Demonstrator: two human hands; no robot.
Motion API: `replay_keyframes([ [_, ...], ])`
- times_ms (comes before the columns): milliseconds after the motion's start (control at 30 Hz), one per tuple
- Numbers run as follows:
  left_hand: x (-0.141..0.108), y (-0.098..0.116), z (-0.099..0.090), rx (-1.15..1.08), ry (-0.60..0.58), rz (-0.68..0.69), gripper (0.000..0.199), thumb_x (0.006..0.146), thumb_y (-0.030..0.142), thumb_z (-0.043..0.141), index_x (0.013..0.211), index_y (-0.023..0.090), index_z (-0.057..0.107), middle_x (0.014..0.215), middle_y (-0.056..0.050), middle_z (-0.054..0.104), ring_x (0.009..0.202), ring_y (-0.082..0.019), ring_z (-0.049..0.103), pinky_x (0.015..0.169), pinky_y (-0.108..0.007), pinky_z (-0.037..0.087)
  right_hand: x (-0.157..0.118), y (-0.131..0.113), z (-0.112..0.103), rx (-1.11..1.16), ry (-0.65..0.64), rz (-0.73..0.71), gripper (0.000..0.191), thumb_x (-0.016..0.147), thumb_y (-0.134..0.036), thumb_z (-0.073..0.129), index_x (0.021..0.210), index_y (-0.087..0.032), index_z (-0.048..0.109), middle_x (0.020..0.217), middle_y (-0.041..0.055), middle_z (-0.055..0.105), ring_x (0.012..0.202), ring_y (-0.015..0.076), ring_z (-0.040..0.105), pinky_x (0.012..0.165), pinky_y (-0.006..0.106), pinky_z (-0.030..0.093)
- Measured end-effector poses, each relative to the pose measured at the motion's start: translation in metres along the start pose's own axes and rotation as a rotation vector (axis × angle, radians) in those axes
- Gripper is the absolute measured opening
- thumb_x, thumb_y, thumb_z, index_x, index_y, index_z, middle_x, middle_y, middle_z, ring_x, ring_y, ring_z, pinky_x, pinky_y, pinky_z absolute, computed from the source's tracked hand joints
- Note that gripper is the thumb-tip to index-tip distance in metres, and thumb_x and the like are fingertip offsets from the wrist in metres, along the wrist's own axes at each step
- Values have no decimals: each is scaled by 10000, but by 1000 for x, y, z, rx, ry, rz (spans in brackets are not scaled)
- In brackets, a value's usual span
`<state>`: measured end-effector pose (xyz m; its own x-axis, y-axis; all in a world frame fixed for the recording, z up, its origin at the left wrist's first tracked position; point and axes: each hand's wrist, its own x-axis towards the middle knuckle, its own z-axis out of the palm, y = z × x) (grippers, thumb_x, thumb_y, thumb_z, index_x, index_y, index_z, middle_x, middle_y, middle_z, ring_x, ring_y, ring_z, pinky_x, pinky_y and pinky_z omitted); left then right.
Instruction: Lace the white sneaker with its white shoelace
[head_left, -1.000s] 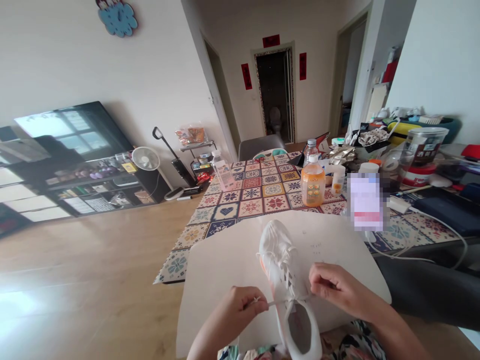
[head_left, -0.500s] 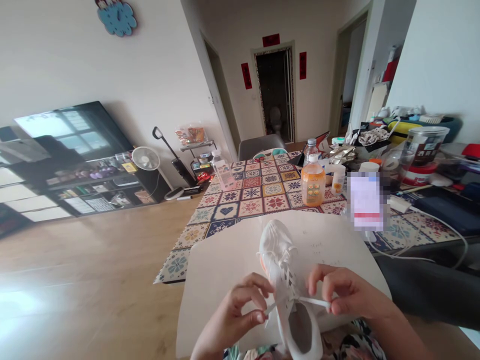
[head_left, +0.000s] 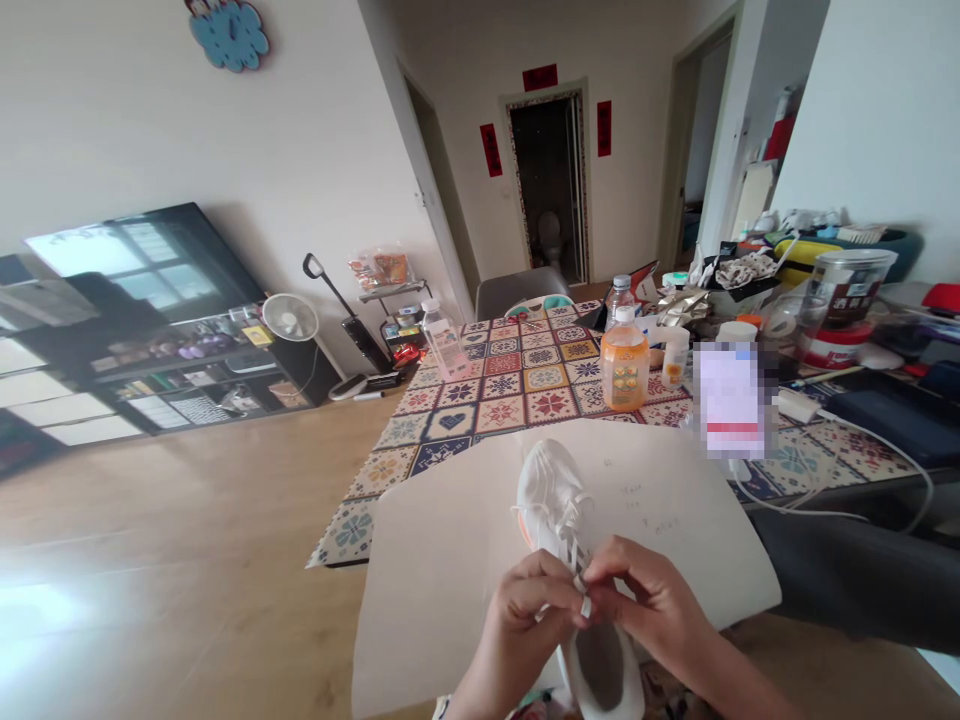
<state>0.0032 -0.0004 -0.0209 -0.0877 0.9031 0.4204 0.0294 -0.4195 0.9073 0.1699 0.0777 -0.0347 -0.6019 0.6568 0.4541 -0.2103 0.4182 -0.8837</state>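
Observation:
A white lace-up shoe (head_left: 551,485) lies on a large white sheet (head_left: 435,560), its toe pointing away and its opening toward me. My left hand (head_left: 529,610) pinches a white shoelace (head_left: 586,604) over the shoe's tongue. Right beside it, my right hand (head_left: 645,600) is closed on the lace too, the fingertips of both hands nearly touching. The fingers hide the upper eyelets and part of the lace.
Beyond the sheet, a patterned tablecloth (head_left: 502,412) holds an orange bottle (head_left: 625,372), a pink-tinted bottle (head_left: 447,345) and a blurred-out screen (head_left: 733,400). A white cable (head_left: 892,425) and assorted containers crowd the right side.
Both hands have come together over the shoe. The lace ends, earlier pulled apart to either side, are now gathered between the fingers at the middle.

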Motion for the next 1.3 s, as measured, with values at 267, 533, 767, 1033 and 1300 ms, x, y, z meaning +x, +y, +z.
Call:
replay_keyframes([
  [267,0,-4,5,118,104,-33,400,729,551,840,699,167,732,660,-21,643,620,-138,564,609,-224,461,2,-4,-3,-79,-58,-145,396,928,-607,642,851,-221,689,761,13,676,680,167,634,641,261,511],
  [533,-4,-4,7,260,53,62,329,869,436,751,682,186,647,659,-25,646,659,-168,598,672,-268,482,-6,1,4,109,61,-49,254,1000,-422,599,840,-225,620,753,-5,621,632,156,637,605,248,531],
  [767,-4,-3,6,209,107,44,331,862,446,751,692,179,655,664,-28,656,645,-160,597,641,-245,491,-5,1,-1,-64,19,-124,105,960,-201,627,1043,-262,650,965,25,668,886,181,666,791,259,554],
  [1033,2,0,1,303,116,280,140,870,311,779,781,203,772,622,-29,725,604,-153,627,640,-243,513,-1,-16,-8,-282,-108,-187,243,958,-79,553,1073,-264,661,1046,45,683,981,189,659,876,274,527],
  [1300,-1,-2,2,260,132,159,232,870,400,765,768,191,767,639,-30,707,596,-148,619,607,-228,510,-8,-9,-3,-79,-41,-20,208,924,-93,560,1004,-281,600,893,-21,612,810,158,613,739,227,514],
])
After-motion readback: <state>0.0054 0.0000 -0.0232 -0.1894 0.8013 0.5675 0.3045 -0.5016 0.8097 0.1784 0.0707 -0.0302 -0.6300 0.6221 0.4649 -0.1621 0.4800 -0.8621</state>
